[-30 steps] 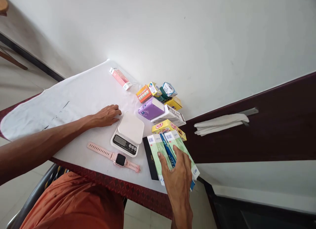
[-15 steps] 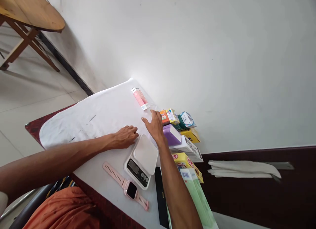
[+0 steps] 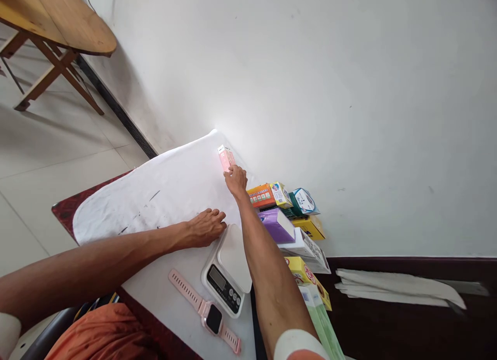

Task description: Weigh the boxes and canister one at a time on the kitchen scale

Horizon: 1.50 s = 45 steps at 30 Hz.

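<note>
So the kitchen scale [image 3: 236, 259] is my landmark here, it's sitting on the cloth-covered surface [image 3: 194, 181] with its buttons and display on the near side. The pink box [image 3: 225, 157] is past the far side of the scale, lying on the cloth near the wall. The right hand [image 3: 236, 180] is reached out over there, right at the near end of that box. Its fingers are bent and pretty narrow, touching the box, but the hand covers that end so I can't tell if it's really gripped.

Left hand [image 3: 205, 228] is palm down just left of the scale's far end, fingers curled in and close together. The underside is hidden, so can't tell how tight they're closed.

Pink watch [image 3: 213, 317] is laid out flat, strap open, on the near-left side of the scale. Off to the right of the scale, past the right forearm, there's a whole bunch of packages: an orange box [image 3: 261, 195] and a purple pack [image 3: 279, 226] toward its far end, then a white box [image 3: 310, 251], and a green box [image 3: 322, 321] nearest, partly behind the arm. Folded white cloth [image 3: 396, 290] is way over to the scale's right, and a wooden table [image 3: 66, 26] is well off beyond it to the left.
</note>
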Motion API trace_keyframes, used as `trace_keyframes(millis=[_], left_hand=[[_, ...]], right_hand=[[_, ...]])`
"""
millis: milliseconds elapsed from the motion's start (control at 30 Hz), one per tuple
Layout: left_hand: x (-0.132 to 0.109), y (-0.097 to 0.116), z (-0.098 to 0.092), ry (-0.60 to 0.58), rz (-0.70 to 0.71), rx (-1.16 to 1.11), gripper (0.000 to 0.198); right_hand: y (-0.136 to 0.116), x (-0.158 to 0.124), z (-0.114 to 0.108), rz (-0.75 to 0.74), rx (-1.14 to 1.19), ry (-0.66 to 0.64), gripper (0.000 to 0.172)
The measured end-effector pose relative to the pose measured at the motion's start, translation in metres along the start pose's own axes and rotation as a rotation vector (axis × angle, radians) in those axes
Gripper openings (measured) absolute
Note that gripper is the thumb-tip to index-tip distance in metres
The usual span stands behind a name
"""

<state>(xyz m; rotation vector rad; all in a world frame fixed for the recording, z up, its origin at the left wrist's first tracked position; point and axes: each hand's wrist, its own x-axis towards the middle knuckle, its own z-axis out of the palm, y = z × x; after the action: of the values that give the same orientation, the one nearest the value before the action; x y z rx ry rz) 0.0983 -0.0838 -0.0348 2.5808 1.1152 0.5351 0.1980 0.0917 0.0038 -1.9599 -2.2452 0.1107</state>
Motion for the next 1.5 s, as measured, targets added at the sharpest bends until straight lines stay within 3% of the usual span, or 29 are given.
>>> trace_keyframes(millis=[300,567,667,900,1000,1167,1233,1333,1500], left_hand=[[-0.002,0.003,-0.004,-0.002,-0.036,-0.014,0.012],[0.002,0.0,-0.001,0.003,-0.037,-0.036,0.008],[0.003,-0.001,0.0,0.013,-0.032,-0.044,0.006],[0.003,0.0,0.001,0.004,-0.025,-0.01,0.01],[0.001,0.001,0.0,0.015,-0.025,-0.022,0.009],[0.0,-0.001,-0.004,0.012,-0.028,-0.033,0.009],[0.0,-0.001,-0.004,0.005,-0.021,-0.026,0.01],[-0.001,-0.002,-0.004,-0.014,-0.015,-0.005,0.014],[0.0,0.0,-0.003,-0.017,0.001,0.022,0.016]], right_hand=[[0.007,-0.003,-0.006,0.149,0.04,0.07,0.057],[0.006,0.014,0.008,0.22,0.008,0.042,0.039],[0.005,0.013,0.007,0.206,0.0,-0.002,0.038],[0.012,-0.005,-0.021,0.104,0.037,-0.201,0.053],[0.003,-0.017,-0.017,0.087,0.064,-0.155,0.062],[-0.017,-0.036,-0.001,0.051,0.106,-0.025,0.047],[-0.016,-0.047,-0.008,0.035,0.119,0.034,0.046],[0.001,-0.072,-0.036,0.006,0.133,0.129,0.048],[0.045,-0.15,-0.09,-0.084,0.201,0.294,0.055]])
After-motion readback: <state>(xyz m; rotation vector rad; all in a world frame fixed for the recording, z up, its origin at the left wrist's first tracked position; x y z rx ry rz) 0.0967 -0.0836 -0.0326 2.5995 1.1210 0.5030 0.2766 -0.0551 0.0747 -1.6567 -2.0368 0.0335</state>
